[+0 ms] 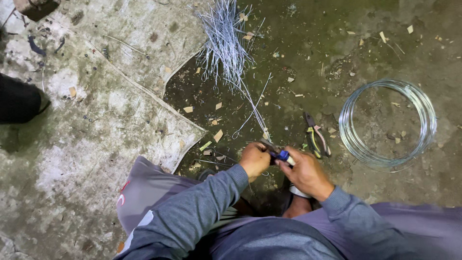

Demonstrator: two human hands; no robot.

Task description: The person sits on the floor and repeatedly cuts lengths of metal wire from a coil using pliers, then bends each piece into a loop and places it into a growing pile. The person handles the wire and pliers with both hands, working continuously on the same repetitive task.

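Setting: bare, dirty concrete floor (385,192), damp and greenish, strewn with wood chips; worn grey sheet (110,110) spread at left.

Nearest: grey-sleeved arms and lap of a squatting person; a sandalled foot partly visible below the hands.

Left hand (253,160): fingers curled shut around a short wire piece (266,144), barely visible at the fist.

Right hand (305,171): fingers closed on a blue-handled tool (281,155), head meeting the left hand's wire.

Just beyond, right: pliers (316,140) with yellow and pink grips, lying unused on the floor.

Further right: wire coil (387,123), lying flat, apparently still large.

Beyond the hands: a few loose wire lengths (252,108) leading up to a wire bundle (225,41) of many cut pieces, fanned out.

Progress, judged: sizeable heap of cut pieces done; one piece in hand; much coil left.

Far left: dark shape (19,101) at the frame edge, unidentifiable.

Obscured: tool head and type hidden between the hands; whether the wire is being cut or bent, undeterminable; bundle top cut off by the frame.
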